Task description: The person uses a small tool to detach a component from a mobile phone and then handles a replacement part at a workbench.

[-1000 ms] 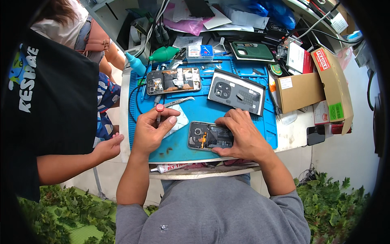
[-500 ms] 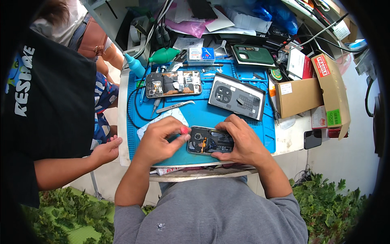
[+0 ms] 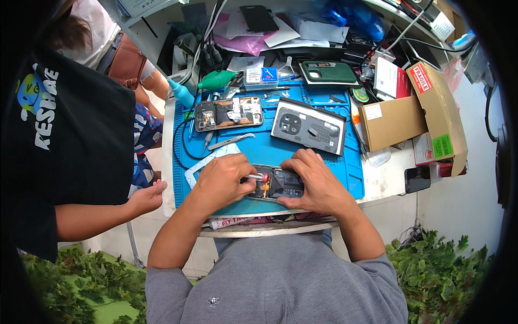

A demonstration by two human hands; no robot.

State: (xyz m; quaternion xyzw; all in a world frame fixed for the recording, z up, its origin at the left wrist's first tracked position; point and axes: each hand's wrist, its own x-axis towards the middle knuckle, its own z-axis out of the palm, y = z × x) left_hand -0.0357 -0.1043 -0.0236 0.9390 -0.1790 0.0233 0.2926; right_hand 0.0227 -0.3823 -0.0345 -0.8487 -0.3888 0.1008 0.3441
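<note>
On the near edge of the blue mat lies an opened phone [image 3: 288, 189], its back off, with dark inner parts and an orange flex cable showing. My right hand [image 3: 318, 181] grips its right end, thumb on the near edge and fingers over the far edge. Between the closed fingers of my left hand [image 3: 224, 181] is a small silver tool with a red round end [image 3: 265, 177], over the phone's left part by the orange cable. Whether its tip touches the phone is hidden. A white patterned pad [image 3: 195, 171] lies partly under my left hand.
Beyond my hands lie tweezers [image 3: 232, 141], another opened phone [image 3: 229, 113] and a boxed dark phone back [image 3: 308, 127] on the blue mat [image 3: 353, 162]. Cardboard boxes [image 3: 391, 125] stand right. A co-worker's hand [image 3: 147, 197] is at the left table edge.
My left hand has moved right, bringing the red-ended tool from beside the phone to over its left part. My right hand keeps its grip; the view has shifted slightly.
</note>
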